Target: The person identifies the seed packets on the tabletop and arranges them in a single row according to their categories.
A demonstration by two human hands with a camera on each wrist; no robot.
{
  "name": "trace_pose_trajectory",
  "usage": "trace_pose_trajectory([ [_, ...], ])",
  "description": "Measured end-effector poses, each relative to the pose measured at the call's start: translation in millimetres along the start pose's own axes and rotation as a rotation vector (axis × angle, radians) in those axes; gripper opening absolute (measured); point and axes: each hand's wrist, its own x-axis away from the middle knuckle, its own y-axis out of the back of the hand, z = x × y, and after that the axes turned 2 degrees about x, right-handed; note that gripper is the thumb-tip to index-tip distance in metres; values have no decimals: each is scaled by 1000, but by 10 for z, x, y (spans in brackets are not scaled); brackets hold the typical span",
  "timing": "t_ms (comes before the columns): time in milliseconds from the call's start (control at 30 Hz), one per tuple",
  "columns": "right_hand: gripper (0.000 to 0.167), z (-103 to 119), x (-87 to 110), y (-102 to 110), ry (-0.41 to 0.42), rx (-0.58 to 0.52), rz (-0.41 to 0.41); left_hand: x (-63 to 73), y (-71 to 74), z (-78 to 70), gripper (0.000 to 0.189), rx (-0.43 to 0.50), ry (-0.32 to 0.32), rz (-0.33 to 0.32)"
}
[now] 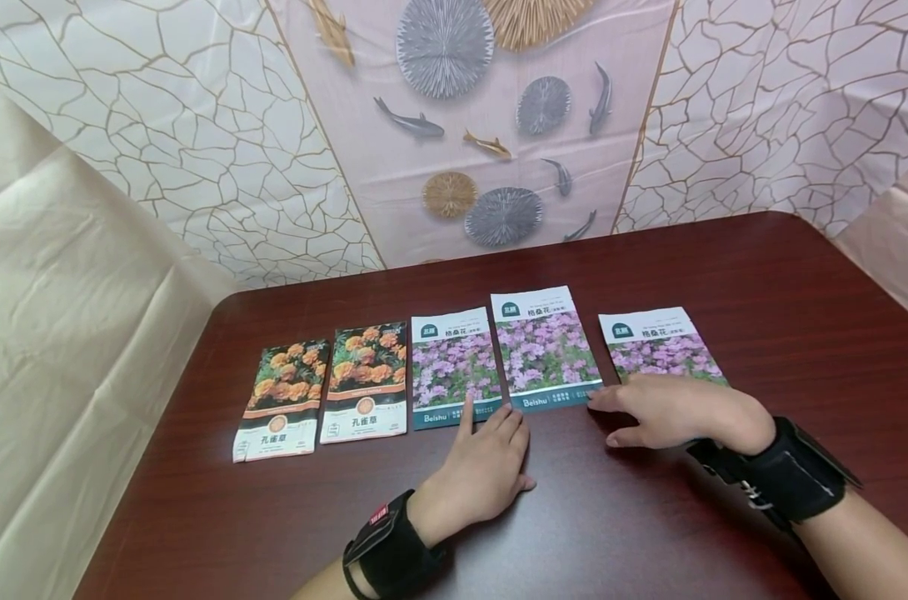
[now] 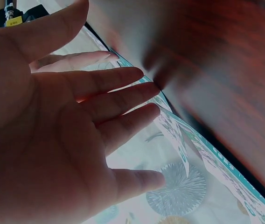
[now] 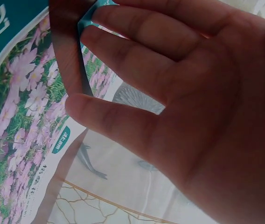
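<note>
Two seed packets with orange marigolds, a left one [image 1: 289, 387] and a right one [image 1: 366, 367], lie at the left of a row. Three pink-flower seed packets continue it: a left one [image 1: 454, 358], a middle one [image 1: 544, 350] and a right one [image 1: 652, 346]. My left hand [image 1: 480, 467] has its fingers extended at the lower edge of the left pink packet, one fingertip over its teal band. Extended fingers of my right hand [image 1: 671, 408] reach the lower right corner of the middle pink packet. That hand hides the lower part of the right pink packet.
The packets lie flat on a dark red-brown table [image 1: 259, 525]. Behind it hangs a patterned cloth [image 1: 611, 183] with fish and round shapes. Beige cloth [image 1: 72, 333] hangs at the left. Black straps [image 1: 787, 471] wrap both wrists.
</note>
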Motion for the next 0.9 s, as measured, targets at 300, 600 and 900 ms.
trace_pose_trajectory([
  [300,50,24,19,1,-11,-20,32,30,-13,-3,62,44,-12,13],
  [600,50,34,36,16,2,-19,6,62,6,-4,61,61,-14,-22],
  [900,46,-11,104,128,8,32,-246,133,121,56,63,98,1,-66],
])
